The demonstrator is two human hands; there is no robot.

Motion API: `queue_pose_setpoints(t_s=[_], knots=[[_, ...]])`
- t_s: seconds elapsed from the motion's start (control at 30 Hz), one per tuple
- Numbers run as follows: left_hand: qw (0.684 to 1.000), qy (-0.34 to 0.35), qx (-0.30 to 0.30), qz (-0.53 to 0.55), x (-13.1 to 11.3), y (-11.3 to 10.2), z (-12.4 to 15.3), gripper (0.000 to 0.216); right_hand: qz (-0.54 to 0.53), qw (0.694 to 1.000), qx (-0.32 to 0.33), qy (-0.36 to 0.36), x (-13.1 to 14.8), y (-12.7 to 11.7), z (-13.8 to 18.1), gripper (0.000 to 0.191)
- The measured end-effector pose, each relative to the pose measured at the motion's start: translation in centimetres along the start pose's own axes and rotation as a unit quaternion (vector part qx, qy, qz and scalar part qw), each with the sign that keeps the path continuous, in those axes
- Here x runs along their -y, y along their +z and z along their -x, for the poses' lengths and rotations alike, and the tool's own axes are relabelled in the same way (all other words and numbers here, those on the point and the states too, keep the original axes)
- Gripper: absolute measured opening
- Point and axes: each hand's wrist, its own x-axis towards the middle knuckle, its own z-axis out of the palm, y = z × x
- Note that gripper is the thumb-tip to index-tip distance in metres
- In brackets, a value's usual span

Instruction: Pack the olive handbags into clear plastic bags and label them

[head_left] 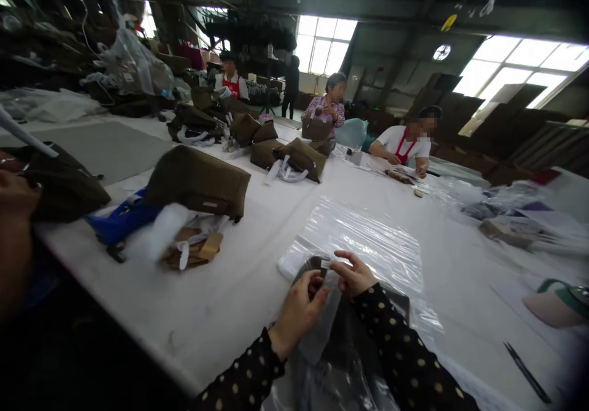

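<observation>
My left hand (301, 310) and my right hand (352, 274) meet over a clear plastic bag (322, 328) at the near edge of the white table (257, 276). Both hands pinch the bag's top edge, where a small white tab (326, 264) shows between the fingertips. A dark item lies under the plastic beneath my hands. Both sleeves are black with pale dots. A stack of clear plastic bags (368, 239) lies flat just beyond my hands.
Olive-brown bags (197, 181) (301, 156) with white straps lie across the table. A blue item (122, 221) and white padding sit at left. Three seated people work at the far side. A black pen (527, 371) lies at the right; another person's arm fills the left edge.
</observation>
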Motion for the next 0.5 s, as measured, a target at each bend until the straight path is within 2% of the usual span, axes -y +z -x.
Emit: queue_pose_setpoints(t_s=[0.1, 0.2, 0.27, 0.4, 0.5], knots=[[0.991, 0.092, 0.051, -0.082, 0.1, -0.3, 0.2, 0.033, 0.042, 0.999, -0.002, 0.016, -0.4, 0.1, -0.1, 0.059], [0.969, 0.166, 0.085, -0.162, 0.6, -0.3, 0.7, 0.047, 0.073, 0.996, -0.018, 0.036, -1.0, -0.1, 0.0, 0.06], [0.962, 0.18, 0.084, -0.189, 1.2, -0.1, 0.9, 0.052, 0.087, 0.994, -0.045, 0.046, -1.6, -0.4, 0.0, 0.059], [0.955, 0.207, 0.073, -0.2, 2.7, 0.0, 0.5, 0.039, 0.114, 0.988, -0.084, 0.058, -2.5, -0.9, -0.3, 0.055], [0.952, 0.223, 0.043, -0.205, 3.7, -0.2, -0.2, 0.034, 0.129, 0.984, -0.104, 0.062, -2.6, -1.2, -0.6, 0.053]])
